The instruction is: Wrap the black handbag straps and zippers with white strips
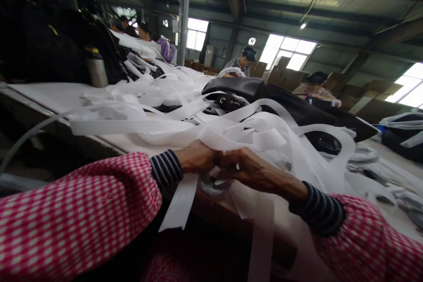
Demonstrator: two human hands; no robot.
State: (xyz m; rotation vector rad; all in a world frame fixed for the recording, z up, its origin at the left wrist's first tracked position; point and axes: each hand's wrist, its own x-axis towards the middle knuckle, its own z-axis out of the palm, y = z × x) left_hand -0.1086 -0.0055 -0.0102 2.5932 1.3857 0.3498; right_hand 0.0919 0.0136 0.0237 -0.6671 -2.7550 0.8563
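Observation:
My left hand and my right hand meet knuckle to knuckle at the near edge of a long table. Both are closed around a bunch of white strips that spill over the table edge and hang down in front of me. A grey ring-like piece shows just under my hands; I cannot make out what it is. My sleeves are red-and-white check over dark striped cuffs.
Heaps of white strips cover the table. Black bags lie among them, more at the right. A metal flask stands at the left by dark hanging goods. Other people sit farther along the table, with cardboard boxes behind them.

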